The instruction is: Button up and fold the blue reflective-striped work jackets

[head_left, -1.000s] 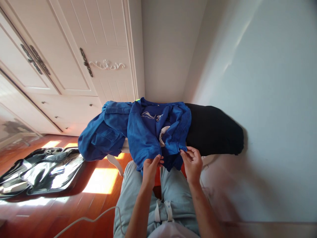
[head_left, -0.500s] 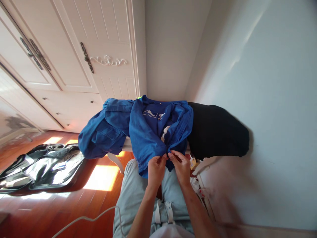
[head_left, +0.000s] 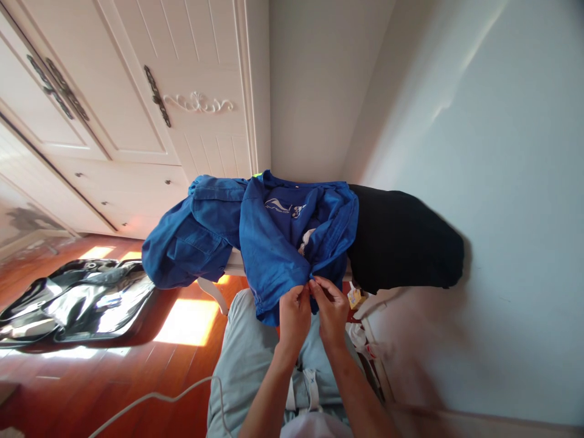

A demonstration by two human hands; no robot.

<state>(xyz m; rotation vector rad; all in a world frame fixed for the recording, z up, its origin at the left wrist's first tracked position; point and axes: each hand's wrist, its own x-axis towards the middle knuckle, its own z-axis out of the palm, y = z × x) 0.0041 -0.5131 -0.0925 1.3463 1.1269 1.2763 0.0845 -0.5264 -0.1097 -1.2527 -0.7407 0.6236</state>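
Note:
A blue jacket (head_left: 264,243) lies spread out in front of me, its lower front edges drawn together over my knees. My left hand (head_left: 294,310) pinches one edge near the hem. Close beside it, almost touching, my right hand (head_left: 332,304) pinches the other edge. The small part between my fingertips is too small to make out. Inside the jacket's open front shows a blue shirt (head_left: 292,207) with a white print. Blue work trousers (head_left: 187,237) lie to the left of the jacket, and a black garment (head_left: 406,240) lies to its right.
The clothes rest on a light-coloured bench with a curved leg (head_left: 213,293). An open black suitcase (head_left: 77,304) lies on the wooden floor at left. A white cable (head_left: 155,396) runs over the floor. Behind stands a cream wardrobe (head_left: 201,55); a pale wall (head_left: 506,213) rises at right.
Both hands have shifted very slightly to the right and come a little closer together at the jacket's edges. The jacket keeps nearly the same place.

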